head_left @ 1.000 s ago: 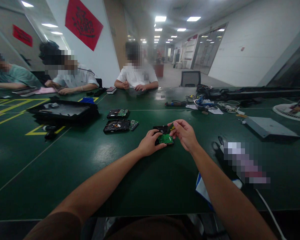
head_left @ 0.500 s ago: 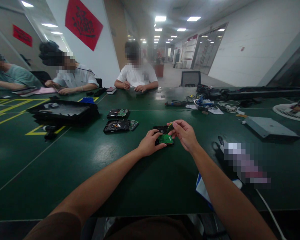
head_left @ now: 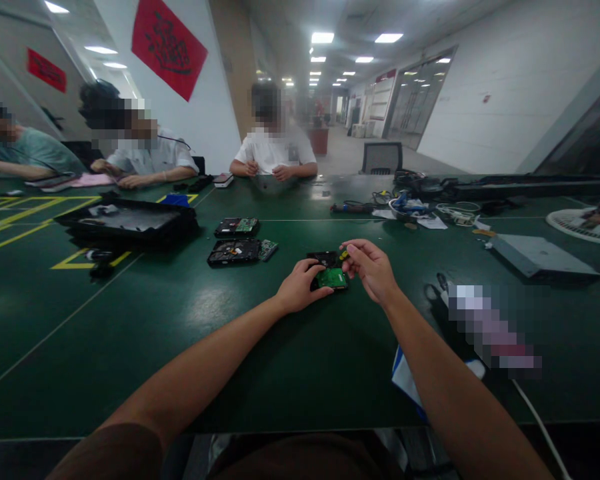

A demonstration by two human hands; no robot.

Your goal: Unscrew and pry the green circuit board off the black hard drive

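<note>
A hard drive with a green circuit board lies on the dark green table. My left hand grips its left end, fingers on the far side and thumb along the near side. Above the drive's right end, my right hand pinches a small screwdriver with a yellow and black handle. The screwdriver's tip is too small to make out. Just behind the green board sits a black drive part, partly covered by my left fingers.
To the left lie an opened hard drive, another drive and a loose circuit board. A black tray stands farther left. At right are a grey metal box and tangled cables. Several people sit across the table.
My right fingers have shifted around the screwdriver handle, whose yellow side dipped from sight and shows again. My left hand and the drive stay put. The person opposite has moved their hands slightly.
</note>
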